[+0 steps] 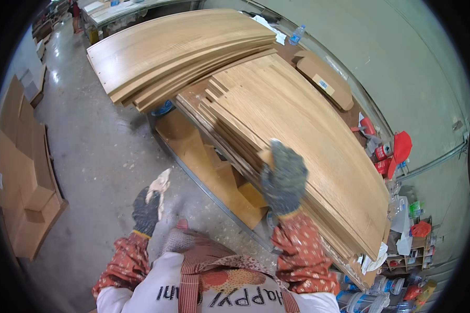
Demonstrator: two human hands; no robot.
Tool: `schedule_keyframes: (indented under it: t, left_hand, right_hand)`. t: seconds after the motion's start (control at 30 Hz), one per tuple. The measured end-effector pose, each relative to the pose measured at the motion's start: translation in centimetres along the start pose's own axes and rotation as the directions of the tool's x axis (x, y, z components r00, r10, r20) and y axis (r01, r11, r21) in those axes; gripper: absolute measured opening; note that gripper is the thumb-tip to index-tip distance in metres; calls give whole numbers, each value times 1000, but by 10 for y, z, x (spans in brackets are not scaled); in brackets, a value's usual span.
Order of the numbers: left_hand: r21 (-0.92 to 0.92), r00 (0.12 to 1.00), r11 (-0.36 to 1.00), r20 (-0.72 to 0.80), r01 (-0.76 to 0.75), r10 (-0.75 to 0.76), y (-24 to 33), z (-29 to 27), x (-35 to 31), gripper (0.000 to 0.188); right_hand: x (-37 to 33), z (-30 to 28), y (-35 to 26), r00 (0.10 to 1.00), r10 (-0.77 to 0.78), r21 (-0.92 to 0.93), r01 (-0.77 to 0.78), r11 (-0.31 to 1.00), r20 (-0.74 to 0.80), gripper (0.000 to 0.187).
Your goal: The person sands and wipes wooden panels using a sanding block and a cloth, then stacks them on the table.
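Observation:
My left hand (145, 213), in a dark grey work glove, hangs over the floor beside the table, closed on a crumpled whitish rag (161, 185). In a matching glove, my right hand (284, 180) is at the near long edge of the top wooden panel (303, 120). A small tan pad (267, 157) shows at its fingers, pressed against that edge; its exact kind I cannot make out. Under the top panel lie several more pale wood panels, stacked with uneven edges. Patterned red sleeves cover both my forearms.
A second stack of panels (183, 41) stands at the far left. Cardboard (206, 175) lies on a shelf below the table. Flattened cartons (26, 177) lean at left. Along the wall are a plastic bottle (297, 35), a cardboard piece (326, 81), a red cap (401, 151) and cans.

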State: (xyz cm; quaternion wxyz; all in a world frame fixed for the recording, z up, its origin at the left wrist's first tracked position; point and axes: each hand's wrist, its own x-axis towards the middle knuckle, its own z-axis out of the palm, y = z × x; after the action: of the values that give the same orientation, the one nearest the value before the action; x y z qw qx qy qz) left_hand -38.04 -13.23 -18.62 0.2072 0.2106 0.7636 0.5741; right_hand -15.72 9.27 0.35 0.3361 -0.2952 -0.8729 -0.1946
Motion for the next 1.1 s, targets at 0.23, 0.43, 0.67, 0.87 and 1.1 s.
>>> schedule_keyframes:
  t: [0.23, 0.43, 0.67, 0.87, 1.1]
  left_hand:
    - [3, 989, 990, -62, 138, -137, -41, -64, 23, 37]
    - [-21, 989, 989, -11, 149, -149, -21, -31, 49, 49]
    - [53, 926, 926, 67, -375, 371, 72, 25, 125, 45]
    - [-327, 778, 824, 295, -463, 554, 163, 77, 119, 39]
    - [201, 72, -23, 454, -979, 888, 228, 171, 8, 44]
  right_hand:
    - [104, 109, -93, 991, -74, 133, 89, 987, -112, 48]
    - [86, 72, -90, 999, 32, 112, -27, 993, -42, 50]
    - [-40, -34, 11, 944, 329, -326, -302, 896, 29, 46]
    - [-177, -158, 76, 537, 796, -359, -827, 432, -278, 44]
    - [-288, -218, 48, 326, 835, -245, -940, 238, -442, 48]
